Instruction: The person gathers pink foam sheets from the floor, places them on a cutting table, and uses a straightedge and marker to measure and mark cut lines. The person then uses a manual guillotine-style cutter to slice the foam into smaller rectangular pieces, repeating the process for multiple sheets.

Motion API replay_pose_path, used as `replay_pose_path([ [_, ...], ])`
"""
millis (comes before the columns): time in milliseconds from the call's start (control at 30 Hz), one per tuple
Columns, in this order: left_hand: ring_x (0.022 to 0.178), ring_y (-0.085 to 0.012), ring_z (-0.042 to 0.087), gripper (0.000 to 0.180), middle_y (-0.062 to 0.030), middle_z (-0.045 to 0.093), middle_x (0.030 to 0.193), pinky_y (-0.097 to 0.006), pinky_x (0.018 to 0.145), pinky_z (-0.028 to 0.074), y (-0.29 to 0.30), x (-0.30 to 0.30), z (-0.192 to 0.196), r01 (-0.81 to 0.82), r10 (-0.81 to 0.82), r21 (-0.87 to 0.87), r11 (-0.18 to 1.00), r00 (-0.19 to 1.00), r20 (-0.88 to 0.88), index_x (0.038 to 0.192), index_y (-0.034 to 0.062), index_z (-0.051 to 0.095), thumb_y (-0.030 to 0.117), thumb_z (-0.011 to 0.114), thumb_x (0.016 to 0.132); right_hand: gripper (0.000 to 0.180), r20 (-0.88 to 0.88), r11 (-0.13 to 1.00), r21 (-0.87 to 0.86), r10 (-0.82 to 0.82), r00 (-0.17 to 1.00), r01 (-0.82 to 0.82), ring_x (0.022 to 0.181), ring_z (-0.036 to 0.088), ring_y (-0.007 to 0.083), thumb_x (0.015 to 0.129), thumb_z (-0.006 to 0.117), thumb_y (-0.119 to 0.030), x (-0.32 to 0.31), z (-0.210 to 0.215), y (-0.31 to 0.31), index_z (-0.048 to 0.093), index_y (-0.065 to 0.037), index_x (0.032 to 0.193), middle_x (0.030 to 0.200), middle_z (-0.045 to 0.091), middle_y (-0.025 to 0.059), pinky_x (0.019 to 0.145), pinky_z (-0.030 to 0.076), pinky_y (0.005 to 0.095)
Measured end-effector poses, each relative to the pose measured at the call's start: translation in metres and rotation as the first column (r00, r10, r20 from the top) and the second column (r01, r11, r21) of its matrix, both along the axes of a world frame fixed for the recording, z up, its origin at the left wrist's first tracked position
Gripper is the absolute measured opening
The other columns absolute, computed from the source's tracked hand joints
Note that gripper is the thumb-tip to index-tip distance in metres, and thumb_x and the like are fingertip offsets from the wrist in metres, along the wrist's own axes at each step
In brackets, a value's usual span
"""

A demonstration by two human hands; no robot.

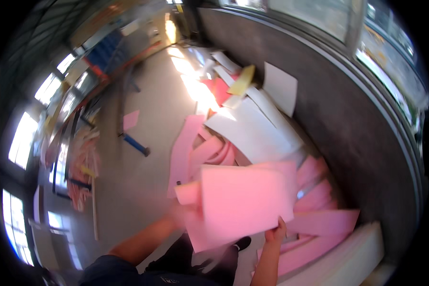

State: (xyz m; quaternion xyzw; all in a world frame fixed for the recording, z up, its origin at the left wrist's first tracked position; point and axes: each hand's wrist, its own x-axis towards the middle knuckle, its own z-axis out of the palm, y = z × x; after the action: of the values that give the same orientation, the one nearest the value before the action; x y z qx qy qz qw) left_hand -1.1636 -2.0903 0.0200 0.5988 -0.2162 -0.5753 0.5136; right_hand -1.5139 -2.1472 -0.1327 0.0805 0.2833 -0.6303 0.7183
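Observation:
A flat, roughly square pink foam sheet (pixel 245 202) is held up in front of me, over a pile of pink pieces. My right hand (pixel 276 231) grips its lower right edge, thumb on top. More pink foam shows from under its left and lower left sides. My left hand (pixel 178 213) is at that left side, touching or very near the foam; motion smears it and its fingers do not show clearly. Just above that hand, a small pink foam piece (pixel 188 193) sticks out.
Pink foam strips (pixel 186 148) and white sheets (pixel 248 128) lie heaped along the dark wall (pixel 338 105). A thick pale slab (pixel 352 262) is at lower right. Racks with a blue-footed leg (pixel 136 144) stand left. A small pink scrap (pixel 130 119) lies near them.

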Motion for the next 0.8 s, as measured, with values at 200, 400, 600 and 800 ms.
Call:
replay_pose_path([
  [200,0.099,-0.0279,0.063,0.041,-0.0153,0.061,0.111,-0.044,0.087,0.052,0.071,0.124,-0.080,-0.055,0.068,-0.132,0.990,0.993,0.099,0.119,-0.0037,0.053,0.003,0.057,0.078,0.068,-0.424,0.892,-0.432,-0.070,0.903,-0.134,0.114,0.053,0.0320,0.074,0.059,-0.009,0.083,0.180,0.032,0.035,0.001,0.137,0.128,0.051,0.0159,0.097,0.045,0.0462],
  [400,0.090,-0.0266,0.066,0.037,-0.0148,0.065,0.103,-0.041,0.080,0.054,0.170,0.252,0.045,-0.520,0.451,-0.069,0.851,0.793,-0.409,0.115,-0.0043,0.055,0.010,0.058,0.081,0.059,-0.618,0.866,-0.435,-0.089,0.781,-0.246,0.098,0.057,0.0299,0.078,0.060,-0.001,0.204,0.181,0.070,0.038,-0.006,0.132,0.117,0.054,0.0171,0.087,0.051,0.0436],
  [600,0.102,-0.0224,0.059,0.045,-0.0103,0.060,0.115,-0.039,0.088,0.048,0.348,0.421,0.025,-0.605,0.526,-0.383,0.698,0.796,-0.299,0.123,0.0048,0.053,0.029,0.062,0.085,0.071,-0.687,0.612,-0.559,0.035,0.726,-0.559,0.113,0.052,0.0309,0.070,0.059,0.002,0.530,0.310,0.160,0.032,0.002,0.136,0.127,0.048,0.0169,0.096,0.044,0.0429],
  [800,0.104,-0.0205,0.056,0.041,-0.0079,0.057,0.118,-0.038,0.088,0.049,0.477,0.529,0.107,-0.837,0.804,-0.395,0.379,0.509,-0.307,0.126,0.0063,0.050,0.026,0.057,0.091,0.062,-0.684,0.357,-0.486,0.413,0.602,-0.798,0.103,0.056,0.0249,0.070,0.060,0.012,0.729,0.352,0.206,0.039,0.003,0.128,0.117,0.053,0.0150,0.087,0.048,0.0347],
])
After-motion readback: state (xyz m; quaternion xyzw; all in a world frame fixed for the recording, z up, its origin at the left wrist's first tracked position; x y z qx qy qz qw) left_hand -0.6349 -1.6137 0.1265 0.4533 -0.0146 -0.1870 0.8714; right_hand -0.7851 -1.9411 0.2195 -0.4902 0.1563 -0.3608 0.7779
